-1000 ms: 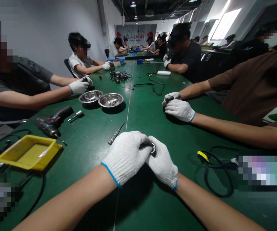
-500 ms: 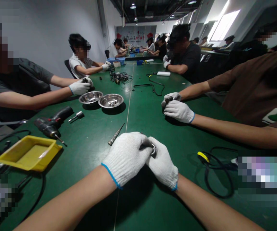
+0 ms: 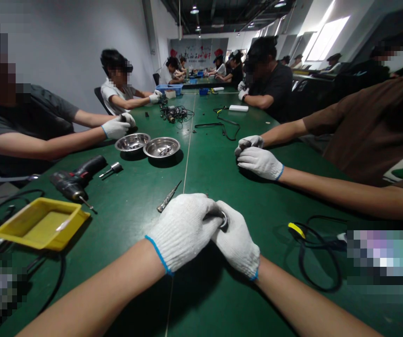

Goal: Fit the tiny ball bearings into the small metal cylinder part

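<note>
the left hand (image 3: pixel 185 231) and right hand (image 3: pixel 238 241), both in white knit gloves with blue cuffs, meet with their fingers closed around a small curved metal part (image 3: pixel 224 221), mostly hidden between them, just above the green surface (image 3: pixel 208 173). just beyond the left hand lies a pointed screwdriver (image 3: pixel 169 196). farther out on the left, a socket bit (image 3: pixel 111 170) sits near a black and red cordless drill (image 3: pixel 75 179), with a yellow tray (image 3: pixel 43 223) nearer the wearer. past these, two metal bowls stand side by side, the right bowl (image 3: pixel 161 148) with small shiny pieces inside, the left bowl (image 3: pixel 132 142) near a co-worker's gloved hands (image 3: pixel 117 125). to the right, another person's gloved hands (image 3: pixel 259 161) are together, and a black cable (image 3: pixel 301 262) lies looped nearer the wearer. a tangle of wires (image 3: pixel 175 113) rests farther back.
</note>
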The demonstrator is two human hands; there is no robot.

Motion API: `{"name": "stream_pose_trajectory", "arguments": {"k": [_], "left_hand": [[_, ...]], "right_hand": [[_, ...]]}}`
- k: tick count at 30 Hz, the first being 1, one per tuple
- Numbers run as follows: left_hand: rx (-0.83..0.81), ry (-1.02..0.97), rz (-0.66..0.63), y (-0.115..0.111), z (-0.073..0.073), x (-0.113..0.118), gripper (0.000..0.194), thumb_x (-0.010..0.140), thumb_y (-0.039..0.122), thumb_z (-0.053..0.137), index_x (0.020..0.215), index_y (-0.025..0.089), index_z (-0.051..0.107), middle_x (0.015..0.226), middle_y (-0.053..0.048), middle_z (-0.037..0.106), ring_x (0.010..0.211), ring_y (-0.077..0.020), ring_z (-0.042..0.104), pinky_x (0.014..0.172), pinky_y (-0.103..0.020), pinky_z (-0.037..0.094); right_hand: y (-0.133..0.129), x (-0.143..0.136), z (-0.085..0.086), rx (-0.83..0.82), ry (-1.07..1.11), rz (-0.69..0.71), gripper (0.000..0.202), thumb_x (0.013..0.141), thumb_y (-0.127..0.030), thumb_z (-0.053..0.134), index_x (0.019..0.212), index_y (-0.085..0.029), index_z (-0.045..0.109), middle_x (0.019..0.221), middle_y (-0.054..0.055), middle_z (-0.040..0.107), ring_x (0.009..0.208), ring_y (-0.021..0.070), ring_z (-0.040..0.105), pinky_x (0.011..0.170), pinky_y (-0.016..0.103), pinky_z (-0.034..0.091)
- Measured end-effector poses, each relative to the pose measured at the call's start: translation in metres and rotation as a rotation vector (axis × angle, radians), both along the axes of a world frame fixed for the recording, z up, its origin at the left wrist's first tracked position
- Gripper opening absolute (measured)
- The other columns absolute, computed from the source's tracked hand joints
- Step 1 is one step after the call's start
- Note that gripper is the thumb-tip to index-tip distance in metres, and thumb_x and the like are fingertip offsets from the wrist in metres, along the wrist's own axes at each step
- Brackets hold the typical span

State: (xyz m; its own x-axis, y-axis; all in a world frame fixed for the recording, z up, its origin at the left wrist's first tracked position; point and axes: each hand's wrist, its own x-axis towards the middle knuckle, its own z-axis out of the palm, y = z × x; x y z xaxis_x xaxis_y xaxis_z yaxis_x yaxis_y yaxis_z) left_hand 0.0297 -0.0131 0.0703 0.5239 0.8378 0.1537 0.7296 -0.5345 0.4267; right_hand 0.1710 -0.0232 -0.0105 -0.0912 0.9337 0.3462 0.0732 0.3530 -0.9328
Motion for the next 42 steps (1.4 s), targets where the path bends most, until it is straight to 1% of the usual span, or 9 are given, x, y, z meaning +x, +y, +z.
{"name": "stream_pose_trajectory", "arguments": {"k": [6, 8, 10, 13, 17, 22, 29, 37, 42], "left_hand": [[-0.027, -0.090, -0.049, 0.002, 0.003, -0.005, 0.014, 0.093, 0.019, 0.071, 0.090, 0.021, 0.084, 0.087, -0.003, 0.081, 0.078, -0.0203, 0.075, 0.073, -0.029, 0.055], [-0.024, -0.223, 0.011, 0.007, 0.003, -0.009, 0.015, 0.093, 0.017, 0.069, 0.094, 0.021, 0.084, 0.092, -0.001, 0.082, 0.084, -0.0196, 0.077, 0.080, -0.028, 0.057], [-0.005, -0.354, 0.150, 0.016, -0.001, -0.014, 0.017, 0.094, 0.019, 0.067, 0.100, 0.021, 0.083, 0.097, -0.001, 0.083, 0.091, -0.0197, 0.077, 0.086, -0.029, 0.058], [0.007, -0.368, 0.303, 0.031, -0.019, -0.020, 0.022, 0.097, 0.019, 0.061, 0.106, 0.019, 0.082, 0.106, -0.004, 0.083, 0.101, -0.0220, 0.077, 0.097, -0.033, 0.058], [-0.023, -0.141, 0.324, 0.043, -0.055, -0.019, 0.031, 0.096, 0.017, 0.063, 0.123, 0.018, 0.078, 0.112, -0.010, 0.077, 0.105, -0.0252, 0.075, 0.099, -0.038, 0.059], [0.145, 0.144, 0.090, 0.046, -0.081, -0.014, 0.038, 0.100, 0.021, 0.057, 0.135, 0.023, 0.074, 0.120, -0.015, 0.070, 0.104, -0.0297, 0.071, 0.090, -0.041, 0.059], [0.260, 0.258, 0.034, 0.045, -0.081, -0.015, 0.033, 0.105, 0.025, 0.050, 0.122, 0.024, 0.078, 0.106, -0.012, 0.070, 0.088, -0.0268, 0.068, 0.076, -0.038, 0.056], [0.238, 0.244, 0.044, 0.043, -0.084, -0.014, 0.026, 0.105, 0.027, 0.053, 0.109, 0.020, 0.077, 0.105, -0.012, 0.071, 0.093, -0.0281, 0.069, 0.079, -0.039, 0.056], [0.181, 0.185, 0.104, 0.042, -0.081, -0.013, 0.028, 0.105, 0.029, 0.056, 0.124, 0.022, 0.074, 0.111, -0.011, 0.071, 0.098, -0.0266, 0.070, 0.082, -0.037, 0.056]], "right_hand": [[-0.001, -0.001, 0.000, -0.021, 0.027, -0.014, 0.010, 0.075, -0.023, 0.069, 0.074, -0.023, 0.059, 0.069, -0.001, 0.065, 0.067, 0.0175, 0.059, 0.062, 0.028, 0.050], [0.000, -0.001, -0.001, -0.028, 0.020, -0.074, 0.012, 0.076, -0.026, 0.069, 0.073, -0.023, 0.058, 0.067, -0.002, 0.061, 0.064, 0.0165, 0.056, 0.059, 0.027, 0.048], [0.001, -0.001, -0.001, -0.021, 0.004, -0.165, 0.014, 0.077, -0.029, 0.070, 0.074, -0.023, 0.058, 0.067, -0.002, 0.059, 0.062, 0.0158, 0.054, 0.057, 0.027, 0.047], [0.004, 0.000, -0.003, -0.016, 0.005, -0.281, 0.017, 0.078, -0.035, 0.070, 0.073, -0.022, 0.059, 0.067, -0.001, 0.062, 0.063, 0.0173, 0.057, 0.059, 0.029, 0.049], [0.009, 0.001, -0.005, -0.045, 0.065, -0.333, 0.020, 0.078, -0.040, 0.070, 0.074, -0.022, 0.062, 0.070, 0.002, 0.068, 0.068, 0.0198, 0.061, 0.063, 0.031, 0.052], [0.010, 0.002, -0.007, -0.056, 0.091, -0.335, 0.021, 0.077, -0.041, 0.071, 0.075, -0.023, 0.062, 0.069, 0.002, 0.068, 0.068, 0.0198, 0.060, 0.064, 0.031, 0.051], [0.011, 0.002, -0.006, -0.109, 0.148, -0.347, 0.023, 0.076, -0.043, 0.072, 0.072, -0.023, 0.060, 0.066, 0.000, 0.065, 0.066, 0.0187, 0.058, 0.062, 0.030, 0.049], [0.011, 0.003, -0.008, -0.158, 0.168, -0.365, 0.025, 0.072, -0.041, 0.072, 0.067, -0.023, 0.055, 0.062, -0.003, 0.056, 0.062, 0.0168, 0.052, 0.058, 0.029, 0.043], [0.011, 0.001, -0.005, -0.151, 0.148, -0.347, 0.024, 0.071, -0.040, 0.071, 0.065, -0.024, 0.054, 0.060, -0.003, 0.055, 0.061, 0.0162, 0.050, 0.057, 0.028, 0.042]]}}
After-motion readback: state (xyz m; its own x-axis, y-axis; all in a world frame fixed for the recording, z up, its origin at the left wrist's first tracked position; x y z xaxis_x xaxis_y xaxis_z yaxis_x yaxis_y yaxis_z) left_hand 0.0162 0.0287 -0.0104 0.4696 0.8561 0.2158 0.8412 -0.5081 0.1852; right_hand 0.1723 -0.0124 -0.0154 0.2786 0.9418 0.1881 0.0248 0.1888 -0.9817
